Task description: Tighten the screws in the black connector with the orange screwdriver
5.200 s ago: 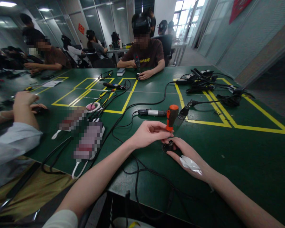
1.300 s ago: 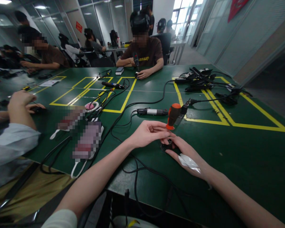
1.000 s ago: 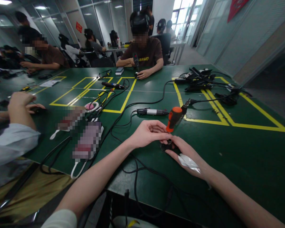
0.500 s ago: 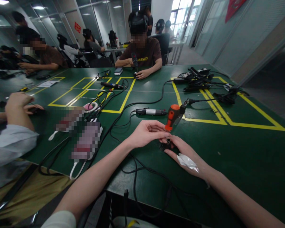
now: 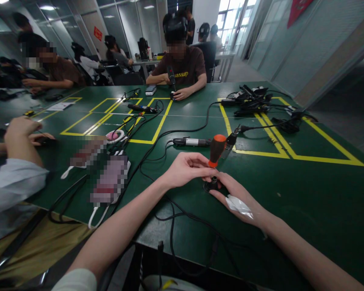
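Note:
A screwdriver with an orange and black handle (image 5: 216, 148) stands nearly upright over a small black part (image 5: 208, 186) on the green table (image 5: 306, 194). My left hand (image 5: 186, 169) pinches the screwdriver's shaft just below the handle. My right hand (image 5: 235, 194), with a white dressing on its back, rests on the table and steadies the black part with its fingertips. The screwdriver's tip is hidden between my fingers.
Black cables run across the table under my arms. A silver and black power tool (image 5: 190, 142) lies beyond the screwdriver. Two blurred flat items (image 5: 111, 178) lie to the left. A tangle of cables and tools (image 5: 251, 101) sits at far right. Other people sit around the table.
The screwdriver handle, which had leaned to the right, has swung back to nearly upright. Both hands stay in place at the black part.

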`<state>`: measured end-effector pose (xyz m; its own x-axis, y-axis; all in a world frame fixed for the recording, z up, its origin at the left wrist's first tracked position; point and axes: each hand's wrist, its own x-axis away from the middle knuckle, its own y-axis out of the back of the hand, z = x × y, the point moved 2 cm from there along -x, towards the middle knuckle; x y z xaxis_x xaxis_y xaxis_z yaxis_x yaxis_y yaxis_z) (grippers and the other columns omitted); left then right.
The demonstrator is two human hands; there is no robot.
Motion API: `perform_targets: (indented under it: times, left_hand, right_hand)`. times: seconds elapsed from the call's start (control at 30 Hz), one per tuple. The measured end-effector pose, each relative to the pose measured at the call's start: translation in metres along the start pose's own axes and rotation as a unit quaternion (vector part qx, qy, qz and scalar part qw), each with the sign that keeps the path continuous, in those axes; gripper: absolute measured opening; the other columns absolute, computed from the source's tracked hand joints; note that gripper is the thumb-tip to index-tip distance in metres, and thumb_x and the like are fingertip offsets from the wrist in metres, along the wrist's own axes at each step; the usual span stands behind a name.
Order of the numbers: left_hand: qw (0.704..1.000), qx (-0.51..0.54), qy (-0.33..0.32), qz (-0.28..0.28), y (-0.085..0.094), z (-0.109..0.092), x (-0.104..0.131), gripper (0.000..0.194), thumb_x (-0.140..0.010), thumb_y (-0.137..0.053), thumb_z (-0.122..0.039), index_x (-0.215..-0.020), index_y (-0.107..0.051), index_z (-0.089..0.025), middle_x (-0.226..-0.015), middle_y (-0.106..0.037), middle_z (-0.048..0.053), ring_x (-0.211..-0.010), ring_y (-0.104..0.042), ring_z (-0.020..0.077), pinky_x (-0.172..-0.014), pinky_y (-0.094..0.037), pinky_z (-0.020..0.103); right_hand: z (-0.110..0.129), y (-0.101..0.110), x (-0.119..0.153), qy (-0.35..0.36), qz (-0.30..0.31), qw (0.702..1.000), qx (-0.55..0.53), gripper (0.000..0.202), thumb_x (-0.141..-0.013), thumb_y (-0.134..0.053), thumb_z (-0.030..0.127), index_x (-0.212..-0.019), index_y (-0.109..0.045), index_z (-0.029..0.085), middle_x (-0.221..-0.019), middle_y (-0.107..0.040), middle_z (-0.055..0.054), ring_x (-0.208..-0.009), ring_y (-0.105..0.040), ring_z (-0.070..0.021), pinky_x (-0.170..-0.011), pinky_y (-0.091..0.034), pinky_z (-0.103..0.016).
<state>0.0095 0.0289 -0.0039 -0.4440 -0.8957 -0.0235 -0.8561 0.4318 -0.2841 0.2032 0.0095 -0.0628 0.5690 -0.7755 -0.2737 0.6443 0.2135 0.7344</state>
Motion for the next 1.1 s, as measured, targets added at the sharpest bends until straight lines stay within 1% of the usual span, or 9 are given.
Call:
perform_targets:
  times: [0.13,0.27,0.37,0.5,0.63,0.77,0.87,0.93,1.1]
  left_hand:
    - [1.000,0.013,-0.007,-0.009,-0.0008,-0.0006,0.0004,0.048,-0.056,-0.098,-0.037,-0.081,-0.066,-0.011,-0.073,-0.077,0.004,-0.054,-0.069,0.0112,-0.058,-0.058,0.024]
    - [1.000,0.001,-0.002,0.019,-0.0014,-0.0026,0.0018,0.045,-0.067,-0.092,-0.042,-0.091,-0.073,-0.009,-0.076,-0.079,0.007,-0.060,-0.071,0.0131,-0.062,-0.059,0.026]
    - [1.000,-0.019,0.002,0.025,-0.0013,-0.0020,0.0019,0.040,-0.072,-0.088,-0.043,-0.090,-0.077,-0.009,-0.077,-0.079,0.009,-0.063,-0.072,0.0143,-0.067,-0.060,0.028]
    - [1.000,-0.020,0.011,0.006,-0.0006,0.0013,0.0006,0.042,-0.064,-0.093,-0.041,-0.084,-0.074,-0.009,-0.069,-0.076,0.005,-0.060,-0.071,0.0134,-0.066,-0.059,0.027]
    - [1.000,-0.002,-0.001,-0.010,0.0003,0.0007,0.0008,0.047,-0.055,-0.098,-0.037,-0.081,-0.069,-0.011,-0.070,-0.075,0.002,-0.056,-0.069,0.0113,-0.061,-0.058,0.025]
    - [1.000,-0.015,-0.007,0.010,-0.0001,-0.0027,0.0024,0.040,-0.067,-0.092,-0.037,-0.091,-0.076,-0.010,-0.080,-0.078,0.007,-0.061,-0.070,0.0117,-0.067,-0.059,0.027]
    - [0.999,-0.034,-0.008,0.011,-0.0002,-0.0025,0.0024,0.033,-0.073,-0.087,-0.037,-0.089,-0.079,-0.009,-0.079,-0.079,0.009,-0.065,-0.071,0.0133,-0.072,-0.060,0.029]
    - [0.999,-0.031,-0.003,0.008,0.0000,-0.0003,0.0015,0.033,-0.072,-0.088,-0.037,-0.087,-0.078,-0.010,-0.075,-0.077,0.007,-0.064,-0.070,0.0136,-0.071,-0.060,0.029]
    - [1.000,-0.015,-0.003,-0.006,0.0015,0.0034,0.0001,0.042,-0.058,-0.096,-0.034,-0.081,-0.070,-0.011,-0.069,-0.073,0.001,-0.058,-0.068,0.0104,-0.063,-0.057,0.025]
  right_hand:
    - [-0.0010,-0.0007,0.0005,0.007,-0.003,1.000,0.011,0.020,-0.096,-0.060,0.027,-0.115,-0.059,0.022,-0.099,-0.068,-0.009,-0.085,-0.065,-0.0258,-0.079,-0.058,-0.041]
    - [0.0004,-0.0002,0.0002,0.004,-0.001,1.000,0.011,0.020,-0.096,-0.059,0.027,-0.116,-0.060,0.022,-0.101,-0.069,-0.009,-0.086,-0.066,-0.0261,-0.079,-0.058,-0.042]
    - [0.0017,0.0006,0.0000,-0.004,0.004,1.000,0.011,0.017,-0.096,-0.059,0.028,-0.112,-0.061,0.022,-0.101,-0.069,-0.009,-0.086,-0.066,-0.0262,-0.080,-0.058,-0.043]
    - [0.0029,0.0019,-0.0003,-0.009,0.003,1.000,0.008,0.018,-0.096,-0.059,0.028,-0.113,-0.061,0.022,-0.100,-0.069,-0.009,-0.085,-0.066,-0.0260,-0.079,-0.058,-0.042]
    - [0.0044,0.0029,-0.0009,-0.007,0.010,1.000,0.003,0.014,-0.096,-0.058,0.028,-0.109,-0.060,0.022,-0.096,-0.068,-0.009,-0.084,-0.065,-0.0259,-0.079,-0.058,-0.043]
    - [0.0039,0.0024,-0.0010,-0.009,0.007,1.000,0.005,0.015,-0.096,-0.058,0.028,-0.109,-0.060,0.022,-0.098,-0.069,-0.009,-0.085,-0.065,-0.0262,-0.080,-0.058,-0.043]
    - [0.0022,0.0013,-0.0009,-0.007,0.002,1.000,0.008,0.017,-0.096,-0.059,0.029,-0.112,-0.061,0.022,-0.101,-0.069,-0.009,-0.085,-0.066,-0.0262,-0.080,-0.059,-0.043]
    - [0.0016,0.0010,-0.0007,-0.002,0.000,1.000,0.008,0.017,-0.096,-0.059,0.029,-0.112,-0.061,0.023,-0.102,-0.070,-0.009,-0.087,-0.066,-0.0265,-0.081,-0.059,-0.043]
    - [0.0032,0.0022,-0.0006,0.001,0.003,1.000,0.008,0.016,-0.097,-0.058,0.029,-0.112,-0.060,0.023,-0.098,-0.069,-0.008,-0.085,-0.066,-0.0260,-0.078,-0.059,-0.042]
